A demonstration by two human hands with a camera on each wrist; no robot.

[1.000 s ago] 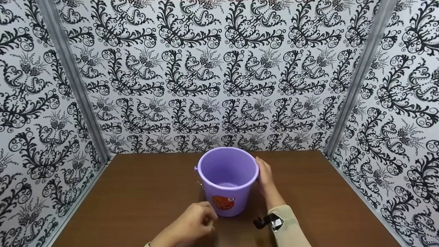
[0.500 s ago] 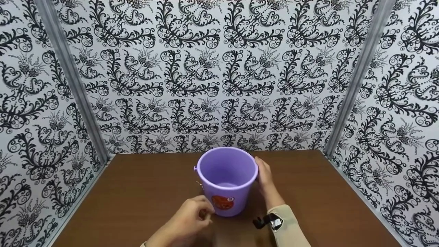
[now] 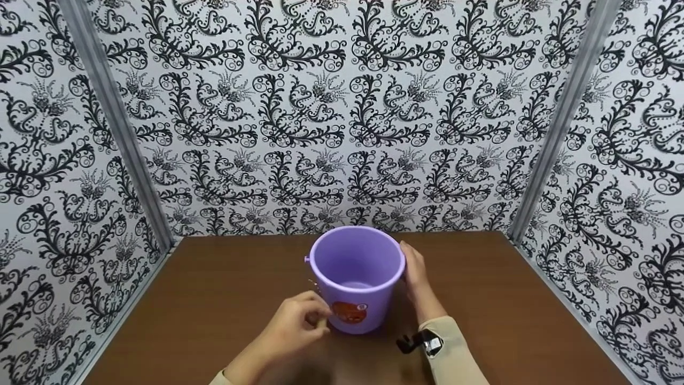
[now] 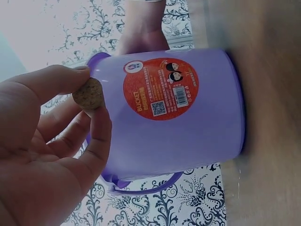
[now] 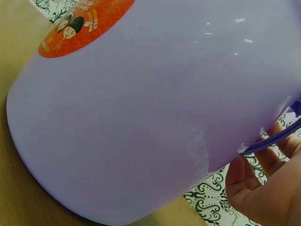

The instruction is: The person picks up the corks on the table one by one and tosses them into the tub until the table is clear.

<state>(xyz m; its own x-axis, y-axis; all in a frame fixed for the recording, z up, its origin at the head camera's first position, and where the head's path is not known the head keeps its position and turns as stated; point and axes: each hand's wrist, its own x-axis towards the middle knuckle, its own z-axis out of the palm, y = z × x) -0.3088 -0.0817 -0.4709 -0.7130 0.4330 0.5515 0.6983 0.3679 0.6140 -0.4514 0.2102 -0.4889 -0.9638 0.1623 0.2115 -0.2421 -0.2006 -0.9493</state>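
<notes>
A purple bucket (image 3: 368, 302) with a round red-orange label (image 4: 161, 89) stands upright on the brown table. My left hand (image 3: 294, 325) is in front of the bucket's left side. Between its thumb and a finger it pinches a cork (image 4: 89, 94), lifted before the bucket wall; the head view barely shows this cork. At the bucket's upper right side, my right hand (image 3: 416, 270) holds the bucket near the rim. In the right wrist view its fingers (image 5: 271, 160) lie about a purple strip, handle or rim; the bucket hides part of them. The bucket's inside shows no contents.
The brown tabletop (image 3: 224, 283) extends to both sides of the bucket. Patterned black-and-white panels (image 3: 331, 117) enclose it at the back and sides, with grey posts (image 3: 561, 123) at the corners. The bucket's handle (image 4: 155, 189) hangs down on its far side.
My left hand has shifted slightly away from me and to the left, still pinching. The right hand stays on the bucket, and the bucket stands in about the same place.
</notes>
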